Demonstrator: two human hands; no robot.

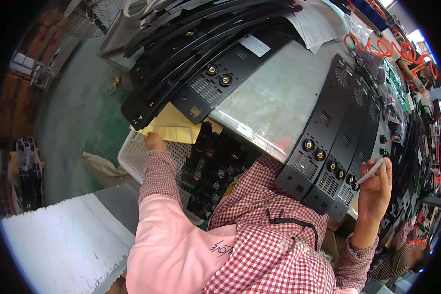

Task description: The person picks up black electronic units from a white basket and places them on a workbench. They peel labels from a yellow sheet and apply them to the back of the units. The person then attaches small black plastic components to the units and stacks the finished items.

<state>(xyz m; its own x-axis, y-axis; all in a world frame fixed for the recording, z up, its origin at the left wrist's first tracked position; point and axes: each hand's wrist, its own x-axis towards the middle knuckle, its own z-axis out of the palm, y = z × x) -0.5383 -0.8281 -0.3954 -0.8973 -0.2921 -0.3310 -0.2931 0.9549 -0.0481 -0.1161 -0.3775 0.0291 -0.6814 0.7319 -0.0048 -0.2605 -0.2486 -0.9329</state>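
Left hand (pixel 155 141) down in the white basket (pixel 132 157), fingers hidden among yellow sheets (pixel 174 128), grip impossible to tell. Right hand (pixel 377 188) raised, grip clenched on a white pen-like tool (pixel 370 171) just beside black panels (pixel 328 157) on the counter (pixel 274 98).

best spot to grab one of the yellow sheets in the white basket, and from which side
Probably the near lower edge of the yellow sheets, coming from the left, where the left hand already is. Their upper part is tucked under the stacked black panels, so only that edge over the white basket lies free.
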